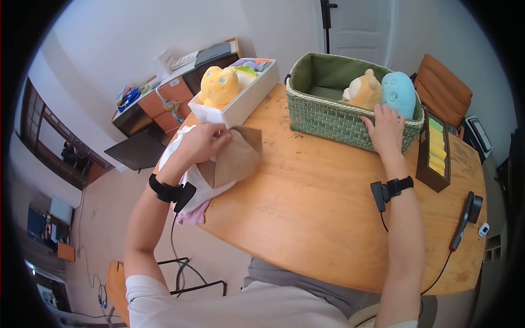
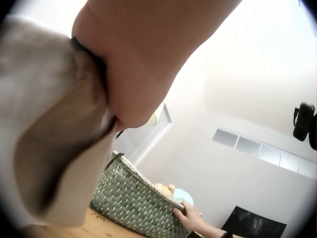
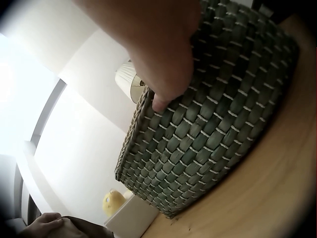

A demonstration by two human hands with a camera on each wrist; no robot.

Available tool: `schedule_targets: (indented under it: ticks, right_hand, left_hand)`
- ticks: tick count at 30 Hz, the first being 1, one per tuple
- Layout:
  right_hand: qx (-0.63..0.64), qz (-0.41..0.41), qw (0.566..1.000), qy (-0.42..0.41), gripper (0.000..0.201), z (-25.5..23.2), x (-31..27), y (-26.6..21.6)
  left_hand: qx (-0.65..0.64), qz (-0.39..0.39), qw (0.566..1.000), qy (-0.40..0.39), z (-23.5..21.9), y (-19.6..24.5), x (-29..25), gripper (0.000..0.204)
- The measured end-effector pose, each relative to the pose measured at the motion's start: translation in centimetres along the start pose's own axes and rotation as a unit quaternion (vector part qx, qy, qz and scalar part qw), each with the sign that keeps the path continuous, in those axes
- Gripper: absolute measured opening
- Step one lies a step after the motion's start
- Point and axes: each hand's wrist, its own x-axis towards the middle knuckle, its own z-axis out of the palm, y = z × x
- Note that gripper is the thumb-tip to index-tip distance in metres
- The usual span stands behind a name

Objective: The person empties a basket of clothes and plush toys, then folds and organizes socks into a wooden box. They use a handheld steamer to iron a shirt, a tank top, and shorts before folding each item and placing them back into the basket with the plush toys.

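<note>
My left hand (image 1: 205, 143) pinches a tan and white fabric item (image 1: 238, 158), also large and blurred in the left wrist view (image 2: 54, 139), at the table's left edge. White cloth (image 1: 194, 191) and pink cloth (image 1: 195, 213) hang over that edge beneath it. The right hand (image 1: 387, 130) grips the front rim of a green woven basket (image 1: 333, 119), its thumb against the outer wall in the right wrist view (image 3: 166, 101). Inside the basket's right end sit a tan plush (image 1: 363, 90) and a light blue plush (image 1: 398, 94).
Behind my left hand, a white box (image 1: 249, 101) holds a yellow plush (image 1: 220, 87) and other soft items. Right of the basket stands a dark wooden box (image 1: 432, 158) with yellow and green rolls. A black handheld device (image 1: 464, 221) with a cable lies at the table's right side.
</note>
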Motion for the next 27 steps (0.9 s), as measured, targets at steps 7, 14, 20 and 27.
schedule_targets:
  ticks: [7,14,20,27]
  right_hand:
    - [0.013,0.011,0.997,-0.075,0.041,-1.0,0.3,0.2]
    - [0.385,-0.071,0.916,-0.087,0.081,-8.2,0.9,-6.6]
    - [0.750,-0.023,0.619,-0.233,0.069,-10.1,-0.9,-12.2]
    - [0.703,0.038,0.667,-0.245,0.041,-12.8,-0.7,0.2]
  left_hand:
    - [0.000,0.080,0.988,0.134,-3.5,0.9,2.7,0.023]
    - [-0.248,0.215,0.921,0.212,-8.8,11.7,2.7,0.019]
    - [-0.387,0.314,0.808,0.315,-13.1,17.7,4.4,0.024]
    - [-0.521,0.253,0.808,0.110,-12.1,9.1,4.6,0.023]
